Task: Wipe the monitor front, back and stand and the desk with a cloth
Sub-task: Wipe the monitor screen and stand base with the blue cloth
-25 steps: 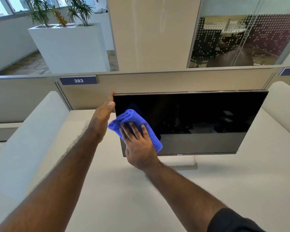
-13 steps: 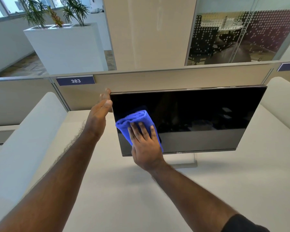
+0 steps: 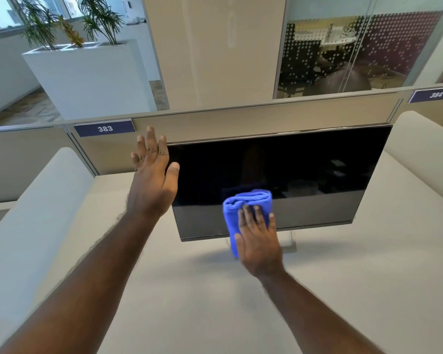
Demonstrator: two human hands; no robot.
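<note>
1. Monitor (image 3: pixel 279 175), a black flat-screen panel with a thin bezel, stands towards the back of the pale matte desk (image 3: pixel 215 302), tilted back so the dark glass faces up at the camera.
2. At the monitor's left top corner, the left hand (image 3: pixel 152 180) is spread wide with straight fingers; whether it touches the edge I cannot tell.
3. Further right, the right hand (image 3: pixel 260 241) lies flat with straight fingers, pressing the folded blue microfibre cloth (image 3: pixel 246 208) against the lower middle of the screen, over the bottom bezel.
4. Risk, as I judge it: with the left hand possibly not bracing, pressure low on the glass could tilt the panel or make the pale stand base (image 3: pixel 288 241) slide on the smooth desk.
5. Another risk: the cloth hangs past the bottom edge, so it could slip out from under the flat fingers.
6. Beige partition panels (image 3: pixel 241 118) rise behind the desk, carrying 2 blue plates, 383 (image 3: pixel 105 128) at left and 384 (image 3: pixel 435 94) at right; beyond are a white planter with palms (image 3: pixel 87 77), a cream pillar and a dotted glass wall.
</note>
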